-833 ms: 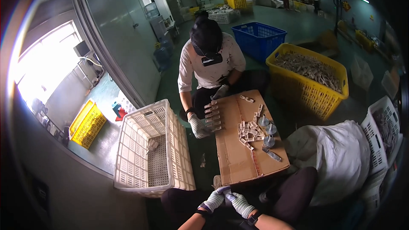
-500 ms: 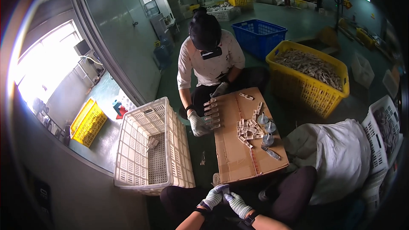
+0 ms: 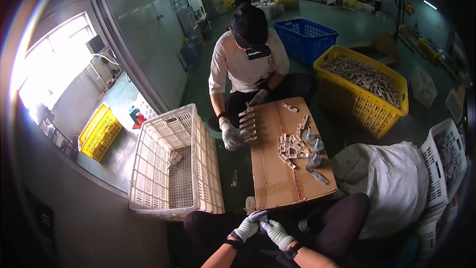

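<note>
At the lower edge, below the near end of the cardboard box (image 3: 270, 183), my left hand (image 3: 246, 228) and my right hand (image 3: 277, 234) come together in striped gloves. Both are closed on a small pale grey flat piece (image 3: 263, 218) between the fingertips; its exact kind cannot be made out. On the box lies a loose heap of small beige clip-like parts (image 3: 292, 146). Several more stand in a row (image 3: 247, 125) along its left edge. Beside the heap are three small bottles with pointed tips (image 3: 315, 146) and a dark flat tool (image 3: 316, 174).
Across the box sits a co-worker with a gloved hand (image 3: 230, 138) at the row. A white crate (image 3: 196, 168) stands left, a yellow crate full of parts (image 3: 357, 101) and a blue crate (image 3: 307, 42) behind. A white sack (image 3: 396, 178) lies right of the box.
My view has shifted slightly. My hands keep hold of the grey piece, with the fingers barely moved. The co-worker's hand stays by the row of parts.
</note>
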The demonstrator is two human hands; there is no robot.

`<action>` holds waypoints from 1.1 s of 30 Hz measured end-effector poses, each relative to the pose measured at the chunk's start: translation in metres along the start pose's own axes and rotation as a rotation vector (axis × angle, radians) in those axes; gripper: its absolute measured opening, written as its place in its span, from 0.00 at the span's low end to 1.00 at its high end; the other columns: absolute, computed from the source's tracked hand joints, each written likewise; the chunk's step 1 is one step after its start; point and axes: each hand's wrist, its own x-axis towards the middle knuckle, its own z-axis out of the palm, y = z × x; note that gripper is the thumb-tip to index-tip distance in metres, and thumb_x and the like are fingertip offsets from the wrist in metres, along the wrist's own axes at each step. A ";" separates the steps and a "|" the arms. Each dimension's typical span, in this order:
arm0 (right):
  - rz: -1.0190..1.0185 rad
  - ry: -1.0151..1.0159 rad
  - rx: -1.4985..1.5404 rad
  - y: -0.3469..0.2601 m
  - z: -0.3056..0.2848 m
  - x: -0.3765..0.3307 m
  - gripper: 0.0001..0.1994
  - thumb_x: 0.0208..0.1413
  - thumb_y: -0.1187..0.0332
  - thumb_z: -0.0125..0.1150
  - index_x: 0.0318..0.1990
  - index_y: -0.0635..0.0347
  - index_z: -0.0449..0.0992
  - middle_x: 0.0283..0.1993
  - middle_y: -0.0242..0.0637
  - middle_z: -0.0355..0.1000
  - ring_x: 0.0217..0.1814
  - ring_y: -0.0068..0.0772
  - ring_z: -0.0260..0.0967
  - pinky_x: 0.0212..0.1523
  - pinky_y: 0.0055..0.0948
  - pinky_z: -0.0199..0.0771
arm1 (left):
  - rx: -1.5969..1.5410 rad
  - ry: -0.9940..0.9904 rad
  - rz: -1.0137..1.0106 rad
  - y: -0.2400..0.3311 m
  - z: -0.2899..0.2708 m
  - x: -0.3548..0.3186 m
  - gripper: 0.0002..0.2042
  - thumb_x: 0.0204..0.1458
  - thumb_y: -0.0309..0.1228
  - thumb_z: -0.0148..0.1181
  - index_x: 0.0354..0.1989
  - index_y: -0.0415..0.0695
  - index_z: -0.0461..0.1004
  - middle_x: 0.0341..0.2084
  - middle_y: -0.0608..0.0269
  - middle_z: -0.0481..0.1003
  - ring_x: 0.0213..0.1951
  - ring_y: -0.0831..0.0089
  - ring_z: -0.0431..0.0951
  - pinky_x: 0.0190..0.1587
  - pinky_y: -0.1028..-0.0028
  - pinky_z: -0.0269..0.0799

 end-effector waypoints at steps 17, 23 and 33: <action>-0.008 -0.050 -0.070 -0.037 0.007 -0.003 0.15 0.61 0.60 0.54 0.46 0.63 0.77 0.40 0.30 0.75 0.42 0.20 0.68 0.47 0.24 0.68 | 0.622 -0.122 0.444 -0.028 -0.057 0.024 0.20 0.50 0.12 0.54 0.51 0.45 0.75 0.42 0.65 0.75 0.45 0.76 0.73 0.52 0.76 0.69; 0.021 -0.075 0.016 -0.014 -0.004 0.009 0.16 0.62 0.61 0.54 0.47 0.64 0.76 0.40 0.28 0.74 0.43 0.18 0.67 0.48 0.22 0.68 | 0.060 -0.006 0.098 0.000 0.007 -0.001 0.08 0.54 0.26 0.60 0.40 0.39 0.72 0.31 0.62 0.73 0.35 0.72 0.74 0.43 0.73 0.70; 0.025 -0.129 -0.047 -0.057 -0.002 -0.015 0.16 0.62 0.58 0.54 0.46 0.63 0.76 0.38 0.29 0.74 0.39 0.20 0.67 0.43 0.24 0.69 | 0.293 -0.038 0.258 -0.001 0.001 -0.006 0.08 0.54 0.26 0.59 0.41 0.39 0.73 0.32 0.61 0.74 0.35 0.71 0.74 0.42 0.71 0.70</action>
